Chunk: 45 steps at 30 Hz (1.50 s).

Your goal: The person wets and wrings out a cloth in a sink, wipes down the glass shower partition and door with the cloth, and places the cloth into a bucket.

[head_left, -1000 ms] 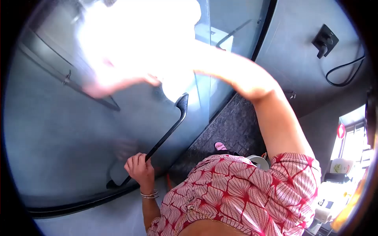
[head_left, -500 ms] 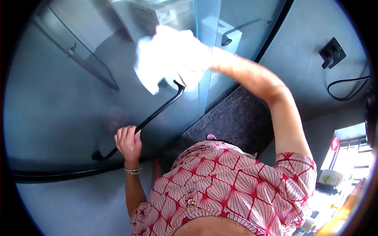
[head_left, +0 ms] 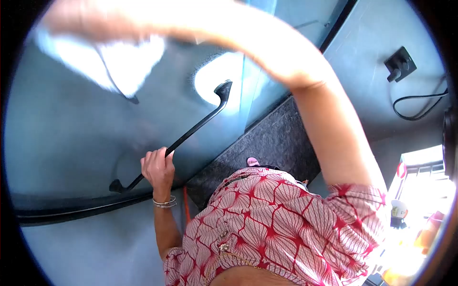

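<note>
My left hand is wrapped round the lower part of a black door handle, with bracelets on the wrist. The handle is fixed to a large glass panel. At the upper left, my right hand is smeared by motion and washed out by glare. A white cloth hangs just below it against the glass. The right fingers round the cloth cannot be made out singly. My right arm stretches across the top of the view.
A black wall control and a looped black hose are at the right. Dark stone floor lies below the glass, with a pink slipper. A bright window and blurred items stand at the lower right.
My right hand and the cloth have moved left across the glass, away from the handle's upper end. My left hand keeps its hold on the handle.
</note>
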Tool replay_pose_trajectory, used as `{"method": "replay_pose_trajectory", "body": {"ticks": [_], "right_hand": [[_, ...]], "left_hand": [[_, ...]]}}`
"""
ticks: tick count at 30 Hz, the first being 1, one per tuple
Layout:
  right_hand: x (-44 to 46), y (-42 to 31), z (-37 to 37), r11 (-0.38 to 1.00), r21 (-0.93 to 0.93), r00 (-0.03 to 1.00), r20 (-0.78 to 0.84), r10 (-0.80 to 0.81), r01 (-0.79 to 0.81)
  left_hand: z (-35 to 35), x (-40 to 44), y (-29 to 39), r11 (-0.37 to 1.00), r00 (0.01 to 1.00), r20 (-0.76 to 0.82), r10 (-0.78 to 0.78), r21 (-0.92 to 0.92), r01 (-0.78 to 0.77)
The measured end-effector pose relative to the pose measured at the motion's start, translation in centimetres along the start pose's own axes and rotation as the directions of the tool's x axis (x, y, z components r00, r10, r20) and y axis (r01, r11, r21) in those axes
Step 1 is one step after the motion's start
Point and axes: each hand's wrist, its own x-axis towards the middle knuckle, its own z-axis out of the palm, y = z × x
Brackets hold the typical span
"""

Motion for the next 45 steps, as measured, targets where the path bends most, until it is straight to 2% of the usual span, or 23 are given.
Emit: {"method": "replay_pose_trajectory", "body": {"ticks": [3,5,6,7,8,10,12,13,14,15,16,18,21,23,24,26,27,29,30,33,40,43,45], "right_hand": [[-6.0,-1.1,8.2,0.962,0.039,0.963,-0.029,-0.268,0.269],[-10.5,-3.1,14.2,0.898,0.152,0.909,-0.002,-0.417,0.412],[-12.6,-4.0,16.9,0.865,0.25,0.888,0.042,-0.458,0.435],[-14.3,-4.6,18.8,0.823,0.349,0.862,0.076,-0.502,0.448],[-16.0,-4.4,20.5,0.816,0.388,0.846,0.142,-0.513,0.429],[-16.4,-4.0,19.3,0.809,0.421,0.831,0.191,-0.522,0.411],[-18.3,-1.8,15.7,0.834,0.431,0.869,0.19,-0.457,0.344],[-19.7,-0.2,14.2,0.863,0.363,0.88,0.185,-0.438,0.353],[-21.2,1.8,12.2,0.899,0.264,0.849,0.316,-0.424,0.35],[-23.3,4.1,11.4,0.917,0.266,0.848,0.367,-0.383,0.299],[-25.1,5.1,9.5,0.884,0.467,0.916,0.361,-0.175,-0.015],[-25.0,6.7,6.7,0.967,0.25,0.846,0.525,-0.091,-0.051],[-27.8,10.4,5.6,0.859,0.477,0.923,0.384,-0.011,-0.188],[-29.5,12.1,3.0,0.617,0.597,0.842,0.489,0.226,-0.513],[-30.2,13.4,1.1,0.662,0.353,0.687,0.64,0.345,-0.661],[-30.7,14.8,-2.0,0.636,0.321,0.684,0.553,0.476,-0.702],[-30.5,14.6,-3.1,0.596,0.541,0.802,0.335,0.495,-0.593],[-29.5,14.6,-3.5,0.529,0.619,0.795,0.294,0.53,-0.581],[-31.6,16.2,-1.5,0.783,0.525,0.925,0.022,0.379,-0.333],[-30.8,15.4,1.7,0.868,0.296,0.911,0.016,0.413,-0.398],[-24.2,6.0,10.9,0.981,0.117,0.988,0.019,0.152,-0.153],[-19.4,1.4,13.0,0.994,0.11,0.997,0.07,-0.028,0.02],[-15.2,-2.3,11.5,0.989,-0.031,0.957,0.259,-0.133,0.146]], "left_hand": [[-0.2,0.1,0.4,0.999,1.0,-0.022,0.006,-0.043,-0.006],[0.1,0.0,0.2,0.997,1.0,-0.003,-0.017,0.077,0.017],[0.6,-0.2,-0.3,0.999,0.998,-0.069,0.004,0.05,0.0],[1.1,-1.5,-0.9,0.984,0.993,0.014,-0.119,0.133,0.116],[0.8,-1.5,-0.8,0.983,0.993,0.044,-0.113,0.15,0.105],[-0.7,-0.6,-0.4,0.98,0.992,0.078,-0.099,0.181,0.084],[-1.0,-0.2,-0.4,0.984,0.997,0.008,0.08,0.157,-0.081],[-1.6,0.1,0.0,0.983,0.996,0.074,0.045,0.172,-0.058],[-1.4,0.1,0.2,0.988,0.998,0.051,0.043,0.149,-0.05],[-1.2,0.2,0.4,0.991,0.999,0.027,0.039,0.124,-0.042],[-1.1,0.1,0.5,0.991,0.999,0.031,0.032,0.131,-0.035],[-0.8,0.2,0.1,0.988,0.998,0.052,0.046,0.148,-0.053],[-0.8,0.3,-0.4,0.984,0.992,0.093,0.084,0.147,-0.097],[-0.7,0.7,-0.5,0.983,0.99,0.132,0.049,0.169,-0.071],[-1.1,1.1,-0.4,0.979,0.986,0.162,0.036,0.192,-0.067],[-1.7,2.4,0.0,0.981,0.988,0.144,0.063,0.172,-0.088],[-2.0,3.0,0.3,0.983,0.987,0.124,0.099,0.142,-0.117],[-2.1,3.9,0.9,0.982,0.987,0.121,0.105,0.142,-0.122],[-2.0,4.1,1.2,0.983,0.987,0.117,0.111,0.135,-0.126],[-1.3,3.5,1.2,0.989,0.99,0.107,0.091,0.108,-0.103],[-1.7,2.0,2.8,0.984,0.98,0.199,0.015,0.17,-0.05],[-1.7,3.4,5.1,0.968,0.989,0.121,0.088,0.222,-0.113],[-3.4,3.3,6.7,0.949,0.965,0.111,0.239,0.185,-0.256]]}}
